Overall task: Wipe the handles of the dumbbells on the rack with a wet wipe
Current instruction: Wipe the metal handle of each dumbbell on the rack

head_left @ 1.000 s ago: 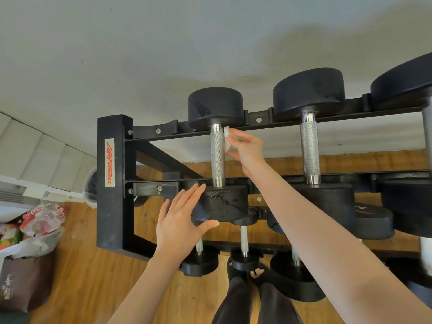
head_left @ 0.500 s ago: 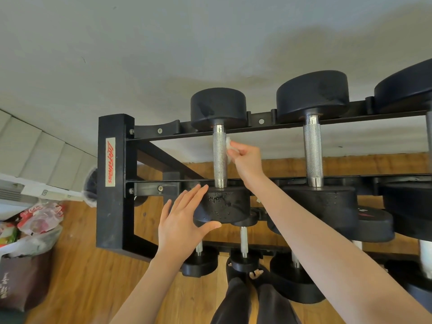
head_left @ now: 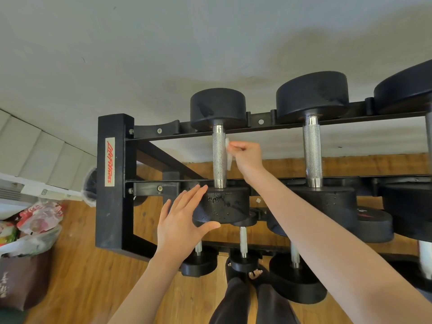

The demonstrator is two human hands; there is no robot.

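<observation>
Fingers of the right hand (head_left: 245, 157) curl together and pinch a small crumpled white wet wipe (head_left: 228, 153) against the right side of the knurled silver steel handle (head_left: 219, 157) of the leftmost black round-headed dumbbell (head_left: 219, 206), just above the middle of the frame. That handle is a rough, cross-hatched cylinder with smooth polished collars at both ends, and the wipe hangs as a thin pale strip touching it. Straight and slightly fanned, the fingers of the left hand (head_left: 180, 225) lie flat against the left edge of the dumbbell's near head, a thick matte rubber disc with small chips on its face, while the thumb reaches under its lower rim

A black painted square-tube steel rack (head_left: 114, 183) with a red-lettered label carries the weights on bolted rails across the centre and right of the frame. A second, larger black dumbbell with a knurled steel handle (head_left: 312, 150) rests to the right, well apart from the wipe. Smaller dumbbells sit on a lower tier near the bottom centre

Warm brown wooden plank flooring (head_left: 77, 272) fills the lower left, a plain pale wall (head_left: 163, 43) the upper half. Crinkled plastic bags (head_left: 39, 220) and a dark brown bag sit at the left edge
</observation>
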